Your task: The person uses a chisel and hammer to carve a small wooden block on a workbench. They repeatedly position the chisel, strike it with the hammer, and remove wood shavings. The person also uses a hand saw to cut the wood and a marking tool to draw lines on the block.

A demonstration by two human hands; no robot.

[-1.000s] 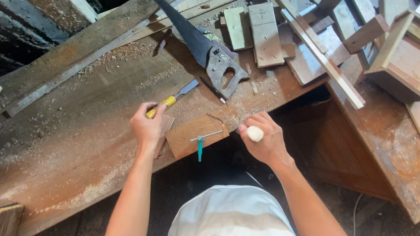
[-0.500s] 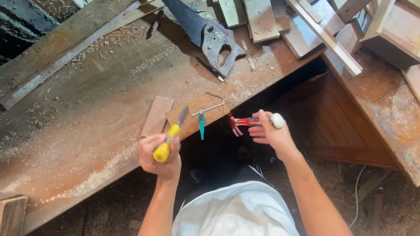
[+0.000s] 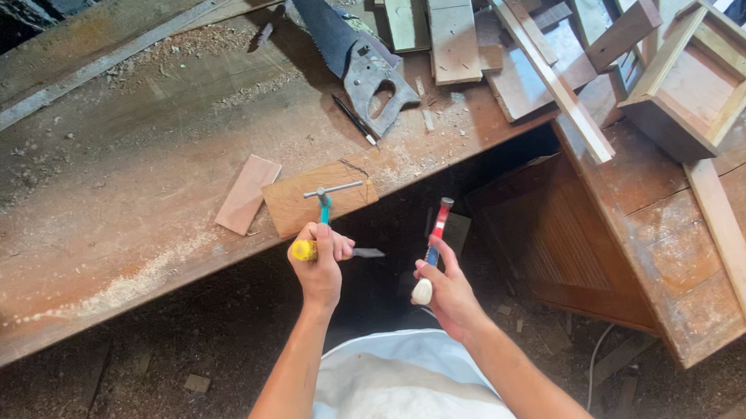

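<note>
Yellow-handled chisel (image 3: 334, 251) fills left hand (image 3: 318, 268); right hand (image 3: 445, 290) clenches half-hidden hammer (image 3: 432, 247).

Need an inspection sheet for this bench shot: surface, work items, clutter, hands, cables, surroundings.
Surface: worn wooden bench, sawdust patches.
Work items: small wood block at the bench edge with a teal-handled tool on it; thin wood slip beside.
Clutter: handsaw, offcuts, open wooden box.
Hands: left hand grips yellow-handled chisel; right hand grips hammer.
Cables: thin cord on floor.
Surroundings: dirt floor, scraps.
</note>
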